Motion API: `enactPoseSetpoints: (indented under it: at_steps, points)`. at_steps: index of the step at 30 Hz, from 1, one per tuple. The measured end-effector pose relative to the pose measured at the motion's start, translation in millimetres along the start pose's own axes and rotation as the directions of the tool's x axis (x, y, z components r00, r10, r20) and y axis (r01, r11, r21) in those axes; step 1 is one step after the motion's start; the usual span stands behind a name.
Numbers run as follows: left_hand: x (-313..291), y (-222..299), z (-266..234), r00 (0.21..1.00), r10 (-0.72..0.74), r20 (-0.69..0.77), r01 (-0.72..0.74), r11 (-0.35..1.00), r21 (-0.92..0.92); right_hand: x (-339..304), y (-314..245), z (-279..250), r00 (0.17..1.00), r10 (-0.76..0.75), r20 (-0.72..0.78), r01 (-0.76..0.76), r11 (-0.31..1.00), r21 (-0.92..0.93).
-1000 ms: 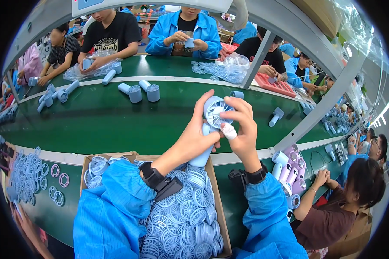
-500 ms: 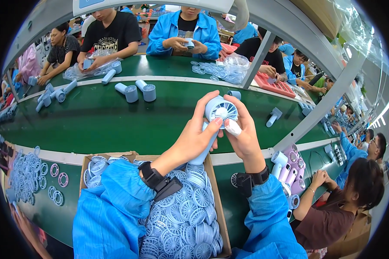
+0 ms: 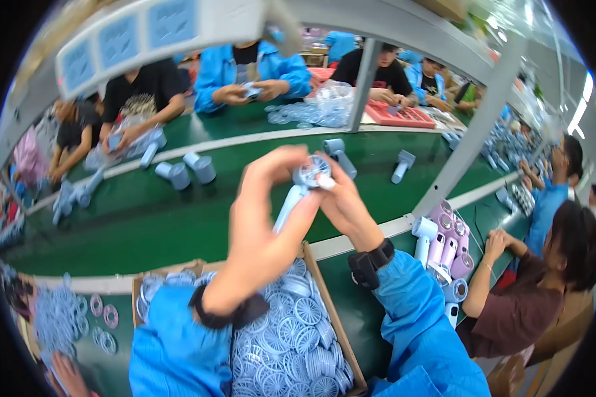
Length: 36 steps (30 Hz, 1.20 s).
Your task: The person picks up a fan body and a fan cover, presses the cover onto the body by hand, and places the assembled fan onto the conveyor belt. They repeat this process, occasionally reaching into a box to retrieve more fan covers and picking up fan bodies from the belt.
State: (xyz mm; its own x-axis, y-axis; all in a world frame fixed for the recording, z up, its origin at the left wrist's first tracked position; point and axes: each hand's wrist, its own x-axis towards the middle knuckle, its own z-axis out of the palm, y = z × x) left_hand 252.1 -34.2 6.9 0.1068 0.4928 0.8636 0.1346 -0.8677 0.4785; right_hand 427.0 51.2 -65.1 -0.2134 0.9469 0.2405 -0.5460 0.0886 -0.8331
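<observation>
Both hands raised over green belt (image 3: 179, 225), gripping small blue fan (image 3: 302, 185): left hand (image 3: 261, 218) wraps handle, right hand (image 3: 341, 205) pinches head at 3 o'clock. Probably light, stiff plastic, grille fragile; hold by handle. Box of grilles (image 3: 298, 331) at 6 o'clock.

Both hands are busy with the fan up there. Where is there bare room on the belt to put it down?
Bare green belt lies left of the left hand, between the two cylinders and the white edge strip. The cardboard box is packed with grilles; fans crowd beyond the right hand.
</observation>
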Motion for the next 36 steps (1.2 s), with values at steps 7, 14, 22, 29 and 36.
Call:
enactPoseSetpoints:
  at_steps: [7, 14, 22, 29, 36]
  points:
    - [-17, 136, -41, 0.983, 0.085, 0.165, 0.123, 0.374, -0.919, 5, 0, 6, 0.993, 0.093, -0.074, -0.098, 0.993, -0.059]
    - [-6, 131, -46, 0.927, 0.201, 0.315, 0.283, 0.175, -0.943, 1, -14, 20, 0.998, 0.039, -0.052, -0.044, 0.994, -0.102]
    - [-9, 133, -35, 0.949, 0.053, 0.311, 0.303, 0.123, -0.945, -6, -33, 31, 0.996, -0.083, 0.032, 0.087, 0.983, -0.163]
    - [-4, 132, -48, 0.886, 0.040, 0.462, 0.456, 0.105, -0.884, -15, -45, 35, 0.981, -0.182, 0.068, 0.192, 0.959, -0.208]
    - [-5, 120, -28, 0.942, 0.219, 0.255, 0.252, 0.039, -0.967, -18, -47, 43, 0.985, -0.159, 0.070, 0.169, 0.968, -0.186]
